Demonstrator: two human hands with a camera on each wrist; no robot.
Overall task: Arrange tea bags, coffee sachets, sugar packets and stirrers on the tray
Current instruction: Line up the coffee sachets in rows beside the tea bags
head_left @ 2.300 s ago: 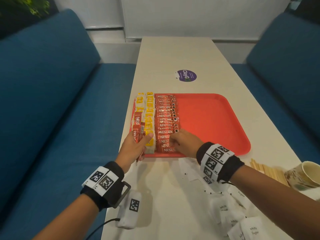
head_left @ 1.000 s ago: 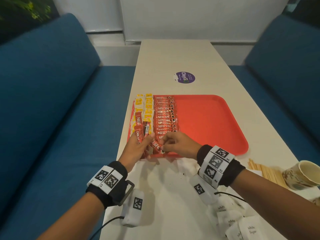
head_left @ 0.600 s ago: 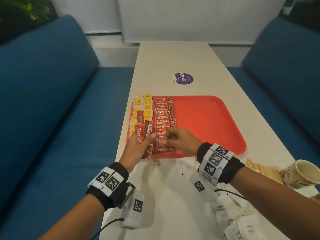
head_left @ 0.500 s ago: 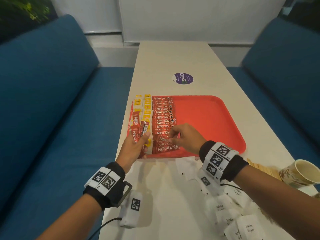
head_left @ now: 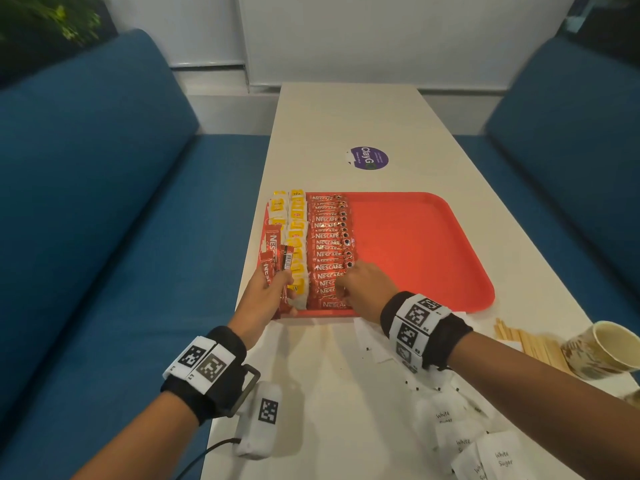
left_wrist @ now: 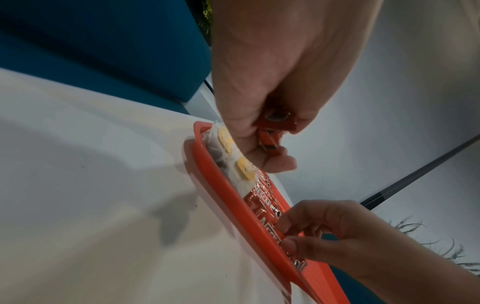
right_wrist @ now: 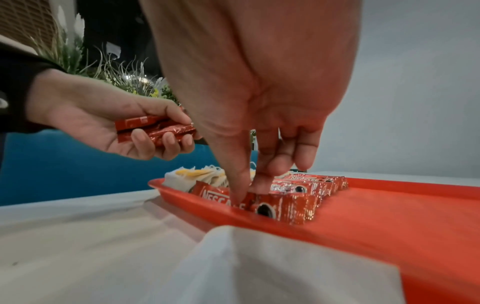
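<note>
Several red foil coffee sachets (head_left: pixel 275 252) sit gripped in our left hand (head_left: pixel 265 301) at eight o'clock on the red plastic tray (head_left: pixel 415 244). Our right hand (head_left: pixel 365 289) pinches the nearest sachet (head_left: pixel 327 304) at seven o'clock; we should square it against its row (head_left: pixel 329 244).

Right hand (head_left: pixel 360 289) hides nearest coffee sachets (head_left: pixel 329 254) on tray (head_left: pixel 415 254). 2 things clipped by frame edge: cup (head_left: pixel 602 348) right of tray, sugar packets (head_left: pixel 498 455) on its near side.

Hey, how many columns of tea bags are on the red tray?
2. The outer column runs along the left rim of the tray, its near end hidden behind the sachets in the left hand; the inner column lies between it and the coffee sachet column.
</note>
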